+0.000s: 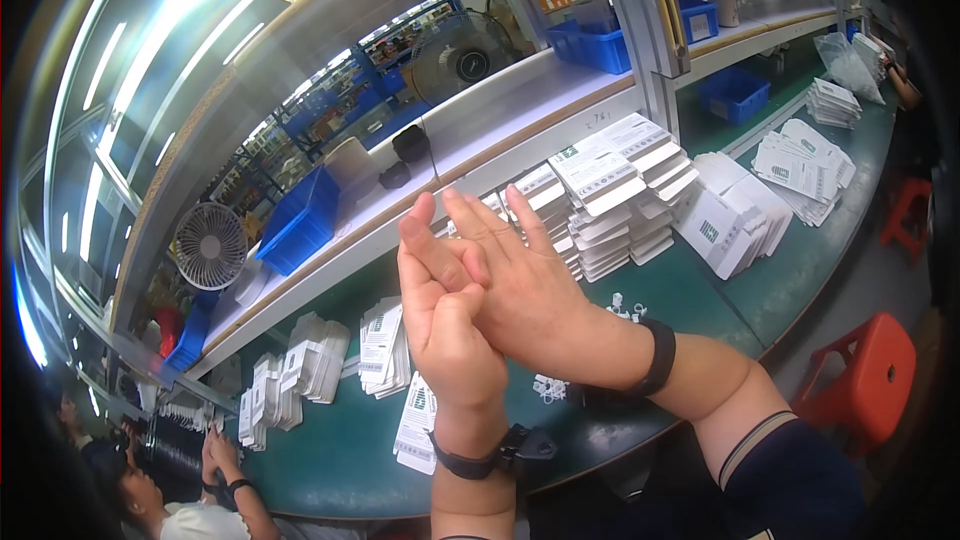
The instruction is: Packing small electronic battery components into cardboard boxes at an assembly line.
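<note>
My left hand (440,325) and my right hand (535,285) are raised over the green table (695,340), pressed palm against palm. The right hand shows its back, with its fingers stretched and spread. Fingers of the left hand point upward, and its thumb bends against the right hand. No object shows between them, though the palms are hidden. Below the left wrist lies a flat white printed carton (415,425). Small white plastic pieces (550,388) lie under the right forearm, and more white clips (625,308) sit beyond it.
Piles of flat white cartons (610,180) stand along the back, with more cartons (315,355) at left. A shelf holds a blue bin (300,220) and a small fan (211,245). A red stool (860,380) stands right; a co-worker (150,495) sits lower left.
</note>
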The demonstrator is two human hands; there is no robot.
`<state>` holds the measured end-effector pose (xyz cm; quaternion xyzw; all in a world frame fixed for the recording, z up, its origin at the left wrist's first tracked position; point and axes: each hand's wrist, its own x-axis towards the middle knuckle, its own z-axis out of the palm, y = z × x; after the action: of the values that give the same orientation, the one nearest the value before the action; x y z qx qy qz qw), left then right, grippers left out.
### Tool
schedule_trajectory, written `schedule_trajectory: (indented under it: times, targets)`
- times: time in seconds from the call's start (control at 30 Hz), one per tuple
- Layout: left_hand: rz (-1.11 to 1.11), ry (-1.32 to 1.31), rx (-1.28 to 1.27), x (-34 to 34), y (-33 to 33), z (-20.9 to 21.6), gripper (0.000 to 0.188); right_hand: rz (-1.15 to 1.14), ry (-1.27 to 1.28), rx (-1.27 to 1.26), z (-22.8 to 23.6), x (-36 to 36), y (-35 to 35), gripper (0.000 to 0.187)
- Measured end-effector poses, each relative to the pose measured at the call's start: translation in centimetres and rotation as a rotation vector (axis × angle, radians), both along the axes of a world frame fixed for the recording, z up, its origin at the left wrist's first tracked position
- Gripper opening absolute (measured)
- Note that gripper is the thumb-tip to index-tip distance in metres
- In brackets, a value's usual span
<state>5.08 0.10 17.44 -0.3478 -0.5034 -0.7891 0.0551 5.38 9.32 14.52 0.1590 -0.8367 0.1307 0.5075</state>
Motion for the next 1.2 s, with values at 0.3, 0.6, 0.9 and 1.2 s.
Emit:
schedule_trajectory:
  times: [0.3, 0.6, 0.9, 1.2]
  targets:
    - [-0.136, -0.028, 0.011, 0.5, -0.2, 0.8, 0.087, 0.025, 0.015, 0.025, 1.0, 0.7, 1.0, 0.080]
    - [0.083, 0.036, 0.009, 0.1, 0.7, -0.4, 0.073, -0.085, 0.025, 0.062, -0.2, 0.1, 0.0, 0.071]
    - [0.045, 0.066, 0.052, 0.7, 0.7, -0.2, 0.073, -0.054, -0.021, 0.060, 0.4, 0.5, 0.1, 0.074]
    - [0.177, 0.062, 0.045, -0.5, 1.8, -1.4, 0.068, -0.003, -0.066, -0.084, -0.9, -1.0, 0.3, 0.051]
